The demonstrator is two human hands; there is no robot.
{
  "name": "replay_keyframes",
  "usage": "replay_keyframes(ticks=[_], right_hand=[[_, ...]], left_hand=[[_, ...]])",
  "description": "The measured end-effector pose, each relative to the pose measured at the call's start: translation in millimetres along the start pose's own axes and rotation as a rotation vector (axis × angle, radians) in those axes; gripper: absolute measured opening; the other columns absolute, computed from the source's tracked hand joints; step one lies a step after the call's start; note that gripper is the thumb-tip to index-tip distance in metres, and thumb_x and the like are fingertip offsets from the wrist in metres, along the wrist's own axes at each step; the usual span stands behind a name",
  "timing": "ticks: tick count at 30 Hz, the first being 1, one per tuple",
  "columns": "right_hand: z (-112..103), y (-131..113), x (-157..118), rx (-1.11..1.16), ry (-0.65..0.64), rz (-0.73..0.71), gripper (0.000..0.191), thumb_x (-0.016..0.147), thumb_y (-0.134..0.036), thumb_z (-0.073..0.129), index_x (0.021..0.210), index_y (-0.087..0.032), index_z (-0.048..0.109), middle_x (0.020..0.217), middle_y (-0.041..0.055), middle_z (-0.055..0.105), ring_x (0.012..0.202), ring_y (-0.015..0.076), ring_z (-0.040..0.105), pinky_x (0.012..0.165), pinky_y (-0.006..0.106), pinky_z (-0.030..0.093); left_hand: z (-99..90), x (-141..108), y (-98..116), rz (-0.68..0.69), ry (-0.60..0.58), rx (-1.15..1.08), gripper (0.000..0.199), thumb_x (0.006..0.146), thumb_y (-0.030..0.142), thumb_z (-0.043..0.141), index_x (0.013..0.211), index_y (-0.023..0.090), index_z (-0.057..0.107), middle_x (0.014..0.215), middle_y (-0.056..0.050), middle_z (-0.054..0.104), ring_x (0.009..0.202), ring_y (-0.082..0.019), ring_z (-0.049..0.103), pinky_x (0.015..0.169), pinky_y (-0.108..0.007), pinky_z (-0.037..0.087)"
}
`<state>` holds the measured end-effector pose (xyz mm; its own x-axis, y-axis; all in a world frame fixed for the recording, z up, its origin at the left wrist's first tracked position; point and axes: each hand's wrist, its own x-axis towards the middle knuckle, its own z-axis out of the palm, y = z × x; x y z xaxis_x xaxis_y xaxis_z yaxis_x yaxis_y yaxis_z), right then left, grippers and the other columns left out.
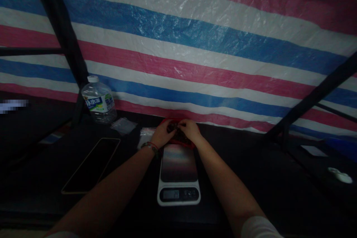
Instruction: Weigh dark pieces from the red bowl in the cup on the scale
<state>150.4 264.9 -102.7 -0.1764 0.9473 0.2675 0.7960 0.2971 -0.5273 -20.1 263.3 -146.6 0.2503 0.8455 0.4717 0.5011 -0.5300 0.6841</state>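
Note:
My left hand (162, 133) and my right hand (190, 130) meet over a red container (190, 144) at the far side of the table. Small dark brown pieces, too dim to name, lie in it; both hands touch them. The fingers of each hand are bent together, and whatever is between the fingertips cannot be made out. Nearer to me is a white digital scale (179, 167) with a bare, shiny weighing plate; its lit display is too blurred to read. Beside my left wrist lie clear zip bags (145, 134) with a red strip.
To the left are a large clear plastic bottle (98, 102), another clear bag (124, 125) and a dark phone or tablet (90, 165). Black slanted frame bars (63, 26) and a striped plastic sheet (195, 63) bound the table. A white object (339, 175) lies far right.

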Motion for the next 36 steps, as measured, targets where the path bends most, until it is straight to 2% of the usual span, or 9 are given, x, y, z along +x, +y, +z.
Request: replay_keyframes(ticks=[3, 9, 14, 20, 25, 28, 31, 33, 36], right_hand=[[-2.9, -1.1, 0.5, -0.005, -0.025, -0.030, 0.015, 0.081, -0.015, 0.062, 0.087, -0.021, 0.074, 0.094, 0.0034, 0.074, 0.090, 0.0176, 0.066, 0.084, 0.027, 0.046], [-1.9, -4.2, -1.0, 0.023, 0.019, -0.041, 0.024, 0.081, -0.008, 0.058, 0.090, -0.023, 0.074, 0.096, 0.0017, 0.073, 0.093, 0.0169, 0.065, 0.088, 0.028, 0.046], [-2.4, -5.3, -1.3, 0.007, 0.047, -0.034, 0.021, 0.081, -0.012, 0.059, 0.092, -0.021, 0.074, 0.096, 0.0031, 0.074, 0.092, 0.0174, 0.066, 0.086, 0.028, 0.047], [-3.6, -5.4, -1.7, -0.056, -0.009, -0.056, 0.016, 0.081, -0.018, 0.060, 0.085, -0.022, 0.075, 0.091, 0.0034, 0.074, 0.087, 0.0182, 0.066, 0.082, 0.027, 0.047], [-7.0, -6.6, -1.3, 0.000, 0.059, -0.020, 0.017, 0.083, -0.020, 0.058, 0.090, -0.020, 0.074, 0.093, 0.0052, 0.074, 0.088, 0.0186, 0.066, 0.081, 0.028, 0.047], [-15.1, -9.0, -1.3, 0.036, 0.104, -0.031, 0.018, 0.085, -0.020, 0.056, 0.091, -0.017, 0.074, 0.094, 0.0069, 0.073, 0.088, 0.0198, 0.066, 0.081, 0.029, 0.047], [-26.3, -11.6, -2.5, 0.062, 0.155, -0.040, 0.020, 0.085, -0.019, 0.055, 0.092, -0.016, 0.073, 0.094, 0.0071, 0.073, 0.089, 0.0198, 0.066, 0.082, 0.030, 0.047], [-33.8, -13.1, -3.8, 0.072, 0.179, -0.032, 0.020, 0.086, -0.020, 0.054, 0.092, -0.017, 0.073, 0.094, 0.0066, 0.073, 0.088, 0.0193, 0.066, 0.082, 0.030, 0.047], [-43.2, -15.8, -6.0, 0.092, 0.205, -0.008, 0.023, 0.089, -0.025, 0.052, 0.093, -0.017, 0.073, 0.093, 0.0065, 0.073, 0.085, 0.0193, 0.066, 0.081, 0.030, 0.047]], left_hand=[[-0.1, -0.6, 0.7, -0.017, 0.006, 0.007, 0.048, 0.079, 0.031, 0.064, 0.125, 0.019, 0.054, 0.112, -0.007, 0.066, 0.103, -0.022, 0.063, 0.093, -0.037, 0.050], [-1.1, -1.4, 0.9, 0.000, -0.001, -0.012, 0.051, 0.078, 0.031, 0.064, 0.127, 0.020, 0.054, 0.116, -0.007, 0.065, 0.104, -0.022, 0.063, 0.094, -0.037, 0.050], [-0.5, -0.8, 0.0, -0.012, -0.016, 0.010, 0.052, 0.080, 0.032, 0.063, 0.129, 0.017, 0.054, 0.118, -0.010, 0.066, 0.106, -0.023, 0.063, 0.096, -0.038, 0.049], [-0.2, 0.8, -2.7, 0.009, -0.033, 0.062, 0.046, 0.082, 0.033, 0.061, 0.125, 0.017, 0.060, 0.119, -0.010, 0.066, 0.111, -0.025, 0.061, 0.101, -0.041, 0.045], [0.1, -0.6, -2.7, 0.000, -0.029, 0.071, 0.052, 0.081, 0.034, 0.061, 0.129, 0.014, 0.056, 0.120, -0.012, 0.066, 0.112, -0.026, 0.061, 0.101, -0.041, 0.046], [-5.8, -1.5, 5.4, 0.001, -0.002, 0.074, 0.055, 0.080, 0.035, 0.062, 0.130, 0.011, 0.054, 0.123, -0.014, 0.064, 0.113, -0.026, 0.060, 0.101, -0.041, 0.046], [-18.8, -1.2, 20.3, 0.018, -0.003, 0.082, 0.055, 0.079, 0.035, 0.063, 0.129, 0.014, 0.054, 0.123, -0.012, 0.064, 0.112, -0.026, 0.060, 0.100, -0.041, 0.046], [-29.8, -1.5, 32.4, 0.053, -0.061, 0.076, 0.058, 0.077, 0.034, 0.064, 0.131, 0.016, 0.052, 0.123, -0.012, 0.063, 0.111, -0.025, 0.061, 0.100, -0.040, 0.046], [-44.8, -7.4, 49.9, 0.143, -0.237, 0.022, 0.063, 0.076, 0.032, 0.065, 0.135, 0.017, 0.048, 0.126, -0.011, 0.062, 0.111, -0.024, 0.060, 0.100, -0.037, 0.046]])
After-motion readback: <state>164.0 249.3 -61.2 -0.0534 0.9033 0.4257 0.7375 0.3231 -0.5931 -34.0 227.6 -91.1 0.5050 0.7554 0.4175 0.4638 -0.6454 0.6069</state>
